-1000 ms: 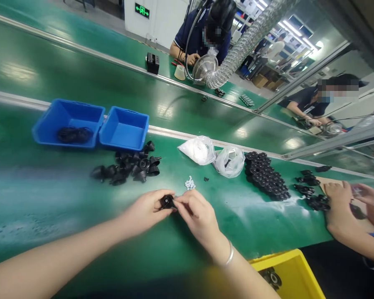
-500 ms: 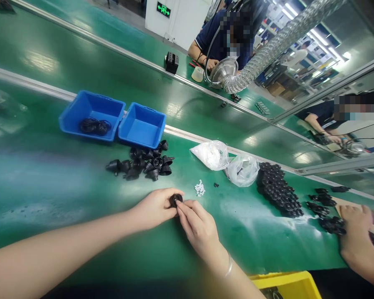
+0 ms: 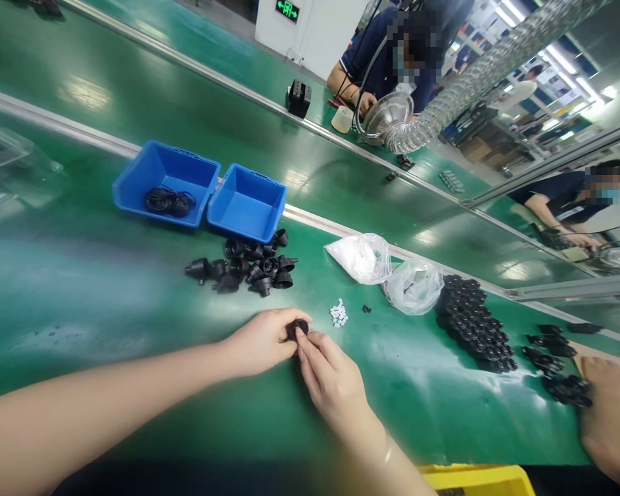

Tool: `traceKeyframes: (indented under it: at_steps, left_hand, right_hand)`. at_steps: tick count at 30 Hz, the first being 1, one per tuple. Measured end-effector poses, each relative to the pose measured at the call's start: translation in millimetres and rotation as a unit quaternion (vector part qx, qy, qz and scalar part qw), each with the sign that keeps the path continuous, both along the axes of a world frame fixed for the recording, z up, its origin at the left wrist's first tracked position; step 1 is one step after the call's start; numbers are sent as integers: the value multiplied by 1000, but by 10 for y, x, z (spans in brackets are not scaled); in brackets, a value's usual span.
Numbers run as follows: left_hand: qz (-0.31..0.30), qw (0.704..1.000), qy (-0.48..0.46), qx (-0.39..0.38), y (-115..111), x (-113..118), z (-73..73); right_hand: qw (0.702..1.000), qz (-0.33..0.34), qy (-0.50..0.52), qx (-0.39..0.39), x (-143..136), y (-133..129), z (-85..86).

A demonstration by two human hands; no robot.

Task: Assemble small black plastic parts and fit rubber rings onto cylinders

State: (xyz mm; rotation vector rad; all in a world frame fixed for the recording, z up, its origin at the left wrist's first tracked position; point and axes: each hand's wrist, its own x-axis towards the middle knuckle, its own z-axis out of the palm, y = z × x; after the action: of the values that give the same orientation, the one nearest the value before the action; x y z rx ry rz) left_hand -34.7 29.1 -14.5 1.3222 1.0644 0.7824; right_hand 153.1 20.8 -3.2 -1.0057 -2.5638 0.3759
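Note:
My left hand [image 3: 261, 341] is closed around a small black cup-shaped plastic part [image 3: 296, 326], its round opening facing up. The fingertips of my right hand [image 3: 335, 375] are pinched together at that opening. Whatever lies between them is hidden. Beyond my hands is a loose heap of similar black plastic parts [image 3: 261, 267], some with narrow stems. A small pile of white pieces [image 3: 338, 313] lies just past my right hand, with several tiny black pieces [image 3: 366, 309] beside it.
Two blue bins [image 3: 248, 207] stand at the back, the left one holding coiled black cable [image 3: 169, 202]. Clear plastic bags [image 3: 359, 258] and stacked black parts [image 3: 475, 324] are to the right. A yellow bin [image 3: 480, 479] is below. A co-worker's hand [image 3: 612, 406] rests far right.
The view has shifted slightly, so the scene sits further right. Both hands keep their hold at the black part, and my right fingertips have moved a little over its opening.

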Motion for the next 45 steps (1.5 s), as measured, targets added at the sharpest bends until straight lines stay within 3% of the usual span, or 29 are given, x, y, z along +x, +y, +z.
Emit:
traceKeyframes:
  at_steps: [6, 13, 22, 24, 27, 31, 34, 36, 39, 42, 45]
  left_hand:
    - [-11, 998, -52, -30, -5, 12, -12]
    - [-13, 999, -30, -25, 7, -6, -4]
    - [-16, 996, -82, -38, -7, -2, -3]
    - [-9, 999, -47, 0, -13, -19, 25]
    - [4, 989, 76, 124, 7, -52, 58]
    - [-45, 932, 227, 278, 65, -46, 24]
    - [-91, 893, 295, 327, 83, 1, -21]
    - [-112, 885, 298, 340, 86, 26, -32]
    - [-94, 912, 248, 312, 109, 18, 1]
    - [-17, 954, 180, 241, 160, -30, 78]
    - [34, 975, 117, 185, 199, -73, 148]
  right_hand:
    - [998, -11, 57, 5, 42, -30, -40]
    - [1000, 3, 11, 3, 59, -34, -100]
    - [986, -53, 150, -49, 6, -28, -15]
    - [983, -66, 164, -47, 15, -1, -15]
    - [983, -86, 156, -44, 40, 39, -39]
    - [990, -87, 104, -40, 46, 70, -77]
    - [995, -79, 49, -34, 21, 74, -77]
    - [996, -79, 18, -33, 6, 70, -70]
    - [996, -83, 4, -32, 2, 63, -68]
    - [996, -88, 17, -21, 16, 62, -86]
    - [995, -92, 29, -11, 31, 67, -102]
